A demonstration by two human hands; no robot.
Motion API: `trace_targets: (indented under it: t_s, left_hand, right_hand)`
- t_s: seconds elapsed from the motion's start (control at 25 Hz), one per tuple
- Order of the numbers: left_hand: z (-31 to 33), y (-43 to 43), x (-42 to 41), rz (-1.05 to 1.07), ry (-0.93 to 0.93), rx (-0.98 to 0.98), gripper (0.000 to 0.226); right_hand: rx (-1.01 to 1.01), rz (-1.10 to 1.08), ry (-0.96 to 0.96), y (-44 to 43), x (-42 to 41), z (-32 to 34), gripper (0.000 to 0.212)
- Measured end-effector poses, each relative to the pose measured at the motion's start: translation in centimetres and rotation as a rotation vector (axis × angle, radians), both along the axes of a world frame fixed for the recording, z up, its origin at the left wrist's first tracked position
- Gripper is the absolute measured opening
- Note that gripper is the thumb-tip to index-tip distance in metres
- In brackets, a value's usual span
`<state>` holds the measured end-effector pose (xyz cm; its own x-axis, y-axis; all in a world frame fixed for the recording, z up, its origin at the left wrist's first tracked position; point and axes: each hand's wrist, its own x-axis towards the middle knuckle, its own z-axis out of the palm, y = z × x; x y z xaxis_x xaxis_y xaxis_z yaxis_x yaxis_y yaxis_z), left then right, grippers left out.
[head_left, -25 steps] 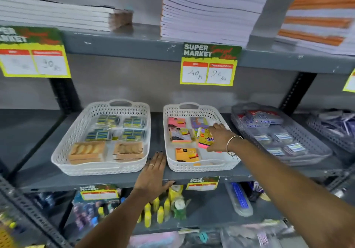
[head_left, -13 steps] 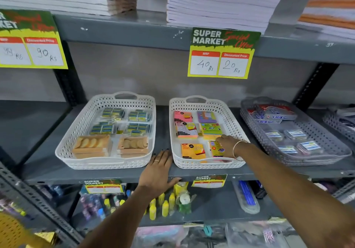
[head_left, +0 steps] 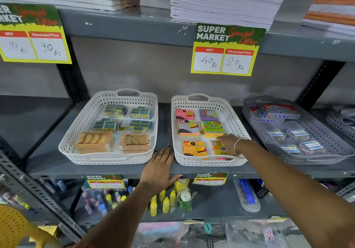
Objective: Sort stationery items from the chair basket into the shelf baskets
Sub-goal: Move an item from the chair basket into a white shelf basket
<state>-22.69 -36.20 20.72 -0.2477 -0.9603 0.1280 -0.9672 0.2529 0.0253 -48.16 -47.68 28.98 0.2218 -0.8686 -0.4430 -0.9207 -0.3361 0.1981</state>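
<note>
The middle white basket (head_left: 209, 160) on the grey shelf holds several sticky note packs in pink, purple, green and orange. My right hand (head_left: 229, 142) reaches into its front right corner and grips the right edge of a yellow sticky note pack (head_left: 217, 148) lying on the basket floor. My left hand (head_left: 159, 168) lies flat, fingers apart, on the shelf edge (head_left: 115, 173) between the two white baskets, holding nothing. The left white basket (head_left: 107, 158) holds small blue-green packs and two brown boxes. A grey basket (head_left: 315, 158) at the right holds small clear boxes and blue-white cartons.
Stacks of notebooks (head_left: 226, 0) fill the shelf above, with yellow price tags (head_left: 224, 50) hanging from its edge. Below are yellow bottles (head_left: 163, 201) and bagged pens (head_left: 247, 196). A yellow chair (head_left: 13, 228) shows at the bottom left corner.
My right hand carried the yellow sticky note pack from the basket's middle to its front right corner and lowered it there. My left hand stayed on the shelf edge. The view moved closer.
</note>
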Motion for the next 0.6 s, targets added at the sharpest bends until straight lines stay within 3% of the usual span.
trace_targets:
  t_s: [0.2, 0.32, 0.6]
  left_hand:
    - [0.0, 0.2, -0.1, 0.011, -0.008, -0.011, 0.089]
    - [0.3, 0.3, -0.2, 0.012, 0.010, 0.011, 0.085]
    - [0.7, 0.4, -0.3, 0.031, 0.018, 0.041, 0.088]
  right_hand:
    - [-0.051, 0.059, -0.289, 0.9, 3.1, 1.8, 0.087]
    - [0.011, 0.150, -0.213, 1.2, 5.7, 1.4, 0.087]
    - [0.019, 0.215, -0.125, 1.0, 7.5, 0.1, 0.064]
